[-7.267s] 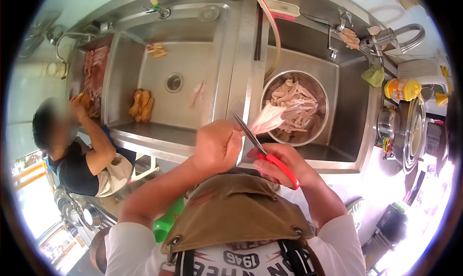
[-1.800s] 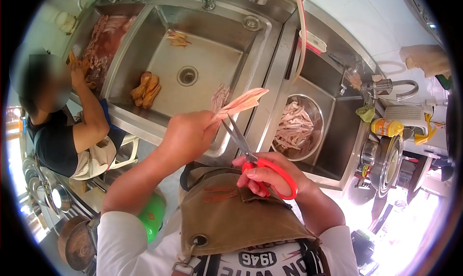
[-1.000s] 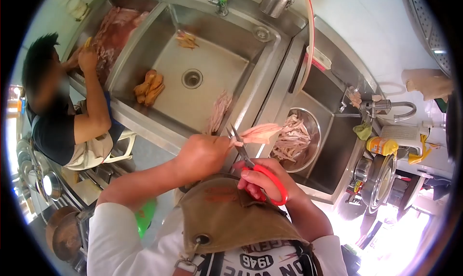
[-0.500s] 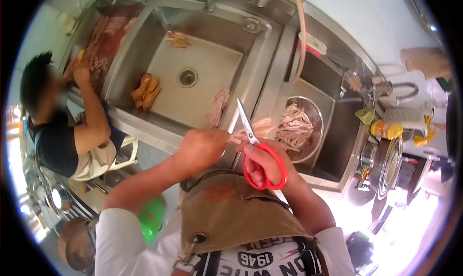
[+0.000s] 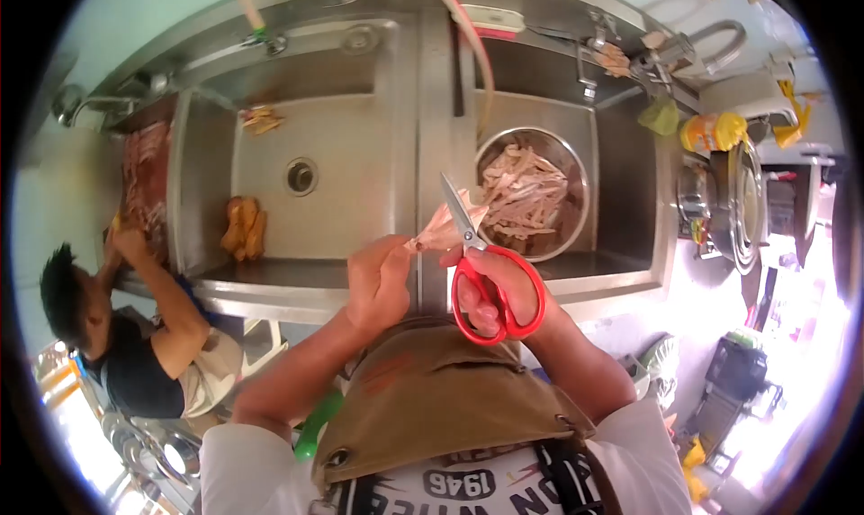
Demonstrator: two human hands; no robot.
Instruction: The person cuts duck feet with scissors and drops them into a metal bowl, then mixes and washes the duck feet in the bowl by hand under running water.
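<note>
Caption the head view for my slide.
Left hand gripping a pale pink piece of meat, right hand holding red-handled scissors, near a metal bowl of pale strips.

A white short-sleeved T-shirt (image 5: 236,473) printed with dark lettering (image 5: 400,494) and a dark "1946" badge (image 5: 459,484) shows beneath a brown apron (image 5: 459,407) with round eyelets (image 5: 338,458) and black straps (image 5: 578,479).

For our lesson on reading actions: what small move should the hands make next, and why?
Perhaps open the red-handled metal scissors around the pale pink meat piece: the left hand grips its end; the scissors, in the right hand, look closed in front of it.
</note>
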